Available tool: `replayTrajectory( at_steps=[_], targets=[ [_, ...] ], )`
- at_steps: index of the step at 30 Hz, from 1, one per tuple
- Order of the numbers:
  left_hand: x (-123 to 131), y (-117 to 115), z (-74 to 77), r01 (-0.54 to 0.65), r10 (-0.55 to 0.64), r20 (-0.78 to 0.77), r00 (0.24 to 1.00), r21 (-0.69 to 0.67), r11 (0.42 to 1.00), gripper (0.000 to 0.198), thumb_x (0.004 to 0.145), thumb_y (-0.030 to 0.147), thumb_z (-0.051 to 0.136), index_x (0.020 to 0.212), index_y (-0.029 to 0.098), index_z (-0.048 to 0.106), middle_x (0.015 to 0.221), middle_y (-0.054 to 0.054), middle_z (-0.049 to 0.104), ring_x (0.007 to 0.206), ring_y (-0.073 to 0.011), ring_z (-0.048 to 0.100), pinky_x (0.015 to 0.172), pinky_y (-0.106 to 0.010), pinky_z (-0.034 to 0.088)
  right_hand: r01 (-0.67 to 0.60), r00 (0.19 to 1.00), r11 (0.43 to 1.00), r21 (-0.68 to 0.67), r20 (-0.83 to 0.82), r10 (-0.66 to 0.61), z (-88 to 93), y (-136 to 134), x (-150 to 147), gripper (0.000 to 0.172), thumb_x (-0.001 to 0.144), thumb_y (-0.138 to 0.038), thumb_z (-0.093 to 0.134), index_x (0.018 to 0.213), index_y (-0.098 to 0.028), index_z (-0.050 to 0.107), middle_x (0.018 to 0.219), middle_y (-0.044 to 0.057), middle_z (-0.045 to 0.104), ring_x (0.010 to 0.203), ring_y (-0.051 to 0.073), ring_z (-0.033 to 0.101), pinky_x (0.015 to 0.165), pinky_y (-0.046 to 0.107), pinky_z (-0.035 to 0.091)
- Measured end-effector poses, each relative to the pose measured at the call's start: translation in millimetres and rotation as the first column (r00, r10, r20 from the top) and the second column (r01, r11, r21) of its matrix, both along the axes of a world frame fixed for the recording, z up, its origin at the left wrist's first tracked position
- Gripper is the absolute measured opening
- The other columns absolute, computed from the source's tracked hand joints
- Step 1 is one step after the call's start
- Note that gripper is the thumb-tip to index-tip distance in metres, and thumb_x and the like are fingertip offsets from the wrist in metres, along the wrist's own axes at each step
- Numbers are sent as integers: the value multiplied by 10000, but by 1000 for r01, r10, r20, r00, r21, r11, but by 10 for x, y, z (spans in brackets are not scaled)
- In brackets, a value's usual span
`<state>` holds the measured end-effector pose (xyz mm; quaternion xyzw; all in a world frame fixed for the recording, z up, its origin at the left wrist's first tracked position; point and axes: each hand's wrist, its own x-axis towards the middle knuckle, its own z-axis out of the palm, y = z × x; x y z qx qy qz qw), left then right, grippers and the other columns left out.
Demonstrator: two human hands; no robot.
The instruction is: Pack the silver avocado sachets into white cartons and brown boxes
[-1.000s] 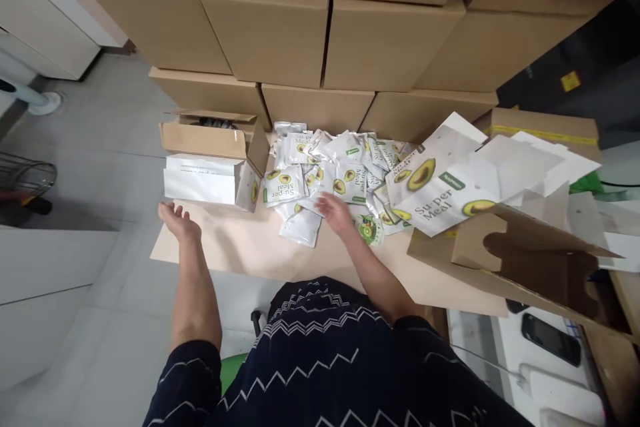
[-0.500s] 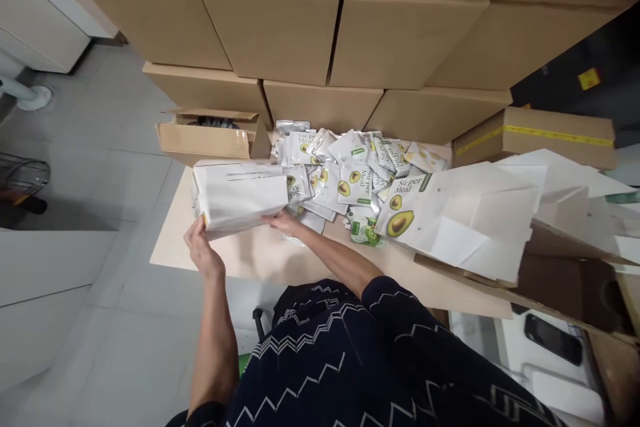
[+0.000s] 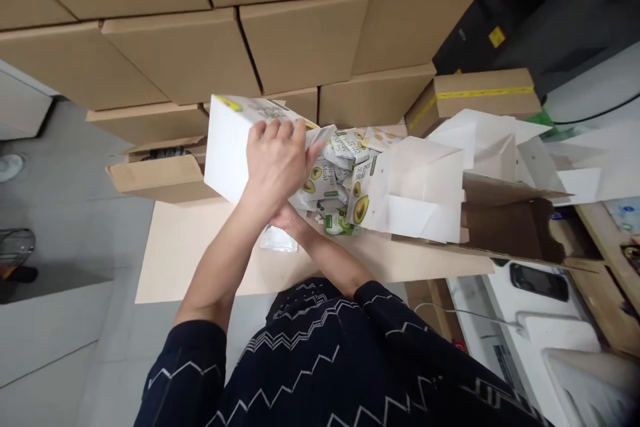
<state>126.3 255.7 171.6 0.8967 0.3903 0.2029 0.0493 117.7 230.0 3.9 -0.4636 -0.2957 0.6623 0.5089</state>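
The white carton (image 3: 227,153) is tilted over the table (image 3: 173,233), grasped by the left hand (image 3: 277,157); its lettering is blurred. The right hand (image 3: 286,217) sits lower, partly hidden; its grip cannot be told. Sachets (image 3: 316,177) alongside and an open white box (image 3: 420,187) read "Su-per Meal", with avocado pictures.

Open surface was noted on the table (image 3: 173,233) left of the left forearm (image 3: 215,273), and along the near edge right of the right forearm (image 3: 335,263). The tilted white box (image 3: 225,153), with the left hand (image 3: 277,153) over it, obstructed approach to the pouch heap (image 3: 320,180) from the left. Stacked cartons (image 3: 175,53) closed off the rear. Printed white packaging (image 3: 425,190) and an open brown carton (image 3: 510,223) blocked the right side. A silver pouch (image 3: 279,240) occupied the space between the forearms.
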Motion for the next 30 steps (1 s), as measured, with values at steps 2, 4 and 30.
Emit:
replayTrajectory(
  at_steps=[2, 4, 30],
  targets=[
    [315, 136, 115, 60, -60, -3, 998, 9, 998, 566, 996, 583, 365, 1182, 124, 640, 1120, -157, 703, 1296, -352, 531, 1136, -549, 262, 53, 926, 996, -72, -370, -76, 93, 81, 119, 547, 1002, -622, 299, 768, -179, 516, 700, -44, 644, 881, 94, 625, 798, 245, 500],
    [516, 160, 252, 104, -103, -29, 994, 34, 994, 590, 1006, 597, 336, 1123, 111, 648, 1096, -148, 699, 1294, -344, 532, 1139, -541, 268, 44, 801, 987, -158, -584, -129, 189, 155, 242, 467, 996, -596, 436, 834, -174, 552, 668, -47, 635, 816, 113, 606, 788, 262, 525],
    [-1371, -634, -69, -422, 128, 726, 675, 238, 874, 319, 1002, 371, 456, 1192, 311, 705, 888, -3, 700, 935, -208, 654, 851, -425, 547, -40, 988, 991, 124, -141, 58, 197, -317, 480, 298, 757, -401, 775, 912, -174, 659, 890, 37, 712, 895, 214, 695, 865, 399, 597]
  ],
)
